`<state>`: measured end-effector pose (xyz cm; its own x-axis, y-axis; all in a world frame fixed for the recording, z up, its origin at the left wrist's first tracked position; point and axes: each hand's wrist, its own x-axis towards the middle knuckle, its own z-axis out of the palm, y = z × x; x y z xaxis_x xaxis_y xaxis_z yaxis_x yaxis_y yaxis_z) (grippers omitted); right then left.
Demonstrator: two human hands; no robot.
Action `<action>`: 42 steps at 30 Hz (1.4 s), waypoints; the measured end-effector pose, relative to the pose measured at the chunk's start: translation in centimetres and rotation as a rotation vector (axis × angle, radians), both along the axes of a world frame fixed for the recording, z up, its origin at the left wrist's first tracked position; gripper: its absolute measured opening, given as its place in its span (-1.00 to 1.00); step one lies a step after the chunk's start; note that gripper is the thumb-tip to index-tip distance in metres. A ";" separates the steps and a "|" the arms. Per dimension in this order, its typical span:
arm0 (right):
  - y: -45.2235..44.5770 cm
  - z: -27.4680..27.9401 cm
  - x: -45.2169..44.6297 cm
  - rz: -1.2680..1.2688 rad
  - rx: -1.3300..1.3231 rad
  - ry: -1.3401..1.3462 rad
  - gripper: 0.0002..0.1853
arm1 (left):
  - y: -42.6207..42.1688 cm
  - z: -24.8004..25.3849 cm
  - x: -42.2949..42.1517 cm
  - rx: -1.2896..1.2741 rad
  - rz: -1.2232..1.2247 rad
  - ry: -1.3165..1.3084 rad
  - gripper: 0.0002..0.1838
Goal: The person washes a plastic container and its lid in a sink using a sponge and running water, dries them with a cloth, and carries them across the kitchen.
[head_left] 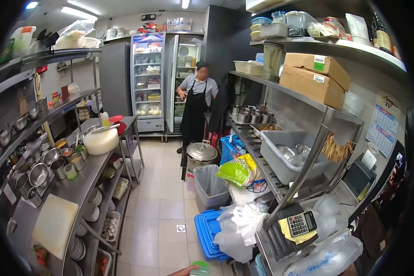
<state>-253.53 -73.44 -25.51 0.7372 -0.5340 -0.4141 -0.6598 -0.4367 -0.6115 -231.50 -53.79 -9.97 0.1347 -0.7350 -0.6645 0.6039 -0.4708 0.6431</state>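
At the bottom edge of the head view, part of my left hand (183, 271) shows, its fingers against a small clear tub with a green lid (200, 267). Most of that hand and the lower part of the tub are cut off by the frame. My right hand is out of sight. The blue plastic crate (210, 235) on the floor is close beyond the tub, and white plastic bags (241, 223) lie beside it.
A person in a black apron (198, 103) stands by an open fridge door (172, 83). To the left runs a steel counter (89, 177) with a white cutting board (55, 225) and several metal pots. A lidded pot (202, 152) and grey bin (211, 202) flank the tiled aisle, beside steel shelving (303, 161).
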 end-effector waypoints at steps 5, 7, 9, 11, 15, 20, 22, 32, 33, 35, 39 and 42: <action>4.2 14.8 7.2 -0.059 0.092 -0.197 -0.59 | 2.9 -0.8 1.4 -0.281 0.347 0.301 -0.43; 6.3 19.0 8.8 -0.104 0.244 -0.427 -0.63 | 3.9 -0.4 2.1 -0.311 0.444 0.326 -0.46; 8.7 22.2 10.4 -0.013 0.222 -0.531 -0.64 | 4.2 2.3 3.4 -0.187 0.340 0.264 -0.35; 10.3 21.8 11.8 0.053 0.236 -0.561 -0.65 | 4.1 2.7 4.0 -0.187 0.383 0.296 -0.34; 11.6 18.4 16.3 0.134 0.453 -0.379 -0.53 | 4.6 1.3 7.0 -0.243 0.414 0.271 -0.31; 11.2 19.5 23.3 0.111 0.115 -0.581 -0.77 | 6.9 -3.4 13.2 -0.145 0.573 0.365 -0.39; 9.5 20.2 26.8 0.114 0.007 -0.582 -0.72 | 8.0 -6.6 16.8 0.127 0.497 -0.238 -0.54; 3.7 36.7 44.2 0.421 -0.692 -0.820 -0.54 | 17.8 -2.5 23.9 0.386 0.387 -1.029 -0.37; 3.4 37.6 45.0 0.375 -0.684 -0.856 -0.55 | 18.2 -2.7 24.1 0.404 0.404 -1.027 -0.32; 2.9 38.0 47.1 0.252 -0.731 -0.930 -0.58 | 18.6 -3.7 24.8 0.399 0.467 -1.134 -0.37; -1.8 9.3 52.1 0.650 -0.660 0.045 -0.59 | 17.6 -3.0 23.2 0.398 0.601 -1.057 -0.60; 0.7 0.1 44.8 1.252 -0.366 0.632 -0.41 | 16.6 -1.3 22.6 0.387 0.488 -1.217 -0.67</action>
<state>-208.77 -72.77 -25.40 0.5402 0.1660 -0.8250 0.1524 -0.9834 -0.0980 -208.95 -37.19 -11.26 0.9662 -0.2410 -0.0915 -0.0888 -0.6442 0.7597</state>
